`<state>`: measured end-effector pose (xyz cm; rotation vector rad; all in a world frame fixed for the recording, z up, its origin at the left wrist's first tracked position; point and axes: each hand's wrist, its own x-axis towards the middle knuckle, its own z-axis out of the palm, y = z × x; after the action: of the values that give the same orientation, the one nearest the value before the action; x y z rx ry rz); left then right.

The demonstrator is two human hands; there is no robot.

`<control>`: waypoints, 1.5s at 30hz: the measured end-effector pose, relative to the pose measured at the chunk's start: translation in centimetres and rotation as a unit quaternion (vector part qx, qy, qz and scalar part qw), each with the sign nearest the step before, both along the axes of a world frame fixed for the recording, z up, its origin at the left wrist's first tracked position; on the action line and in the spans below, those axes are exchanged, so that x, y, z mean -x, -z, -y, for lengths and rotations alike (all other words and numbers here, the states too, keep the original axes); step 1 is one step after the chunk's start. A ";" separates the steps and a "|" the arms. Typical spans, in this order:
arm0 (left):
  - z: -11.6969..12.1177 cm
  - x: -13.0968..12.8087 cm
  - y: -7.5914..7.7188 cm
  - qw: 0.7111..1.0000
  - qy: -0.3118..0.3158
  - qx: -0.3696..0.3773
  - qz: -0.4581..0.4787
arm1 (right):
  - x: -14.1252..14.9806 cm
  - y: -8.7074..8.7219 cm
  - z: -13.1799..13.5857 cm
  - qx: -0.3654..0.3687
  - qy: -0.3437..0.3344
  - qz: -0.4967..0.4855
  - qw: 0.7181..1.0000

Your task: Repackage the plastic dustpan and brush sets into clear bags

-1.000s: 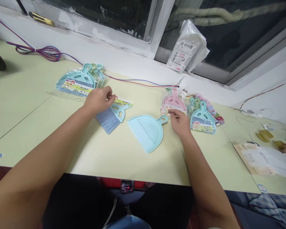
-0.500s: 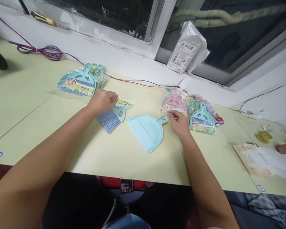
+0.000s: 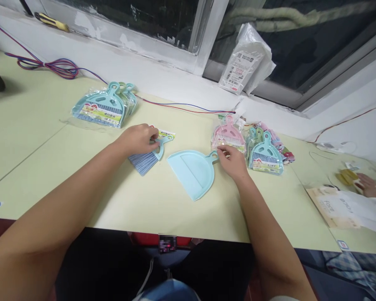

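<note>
A light-blue dustpan [image 3: 192,171] lies flat on the table in front of me, its handle toward the right. My right hand [image 3: 232,161] pinches the end of that handle between thumb and fingers. Left of the dustpan, a small blue hand brush [image 3: 144,161] rests with its bristles toward me. Over its body is my left hand [image 3: 142,139], fingers curled down onto the brush's light-blue grip and partly hiding it. Behind the brush lies a printed label card [image 3: 165,133], half covered by the hand.
Wrapped dustpan sets [image 3: 98,106] stand at the back left; a pink wrapped set [image 3: 228,133] and more blue and green ones [image 3: 266,154] stand at right. Coiled wire [image 3: 61,68] runs along the wall. A paper bag [image 3: 335,207] and another person's hand [image 3: 368,184] are far right.
My left hand has lowered onto the brush's grip. My right hand has shifted slightly left and closed on the dustpan's handle. The other person's hand has moved toward the yellow item.
</note>
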<state>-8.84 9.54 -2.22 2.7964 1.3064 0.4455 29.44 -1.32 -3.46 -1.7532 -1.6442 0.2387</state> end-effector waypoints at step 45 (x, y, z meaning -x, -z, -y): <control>8.3 -5.9 -4.1 0.985 0.166 0.029 -0.025 | 4.3 -0.3 0.9 0.184 -0.279 -0.150 0.931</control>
<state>-2.93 1.26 1.87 2.9113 0.8167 0.3177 25.09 -2.21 -3.21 -1.3575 -1.9107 1.0851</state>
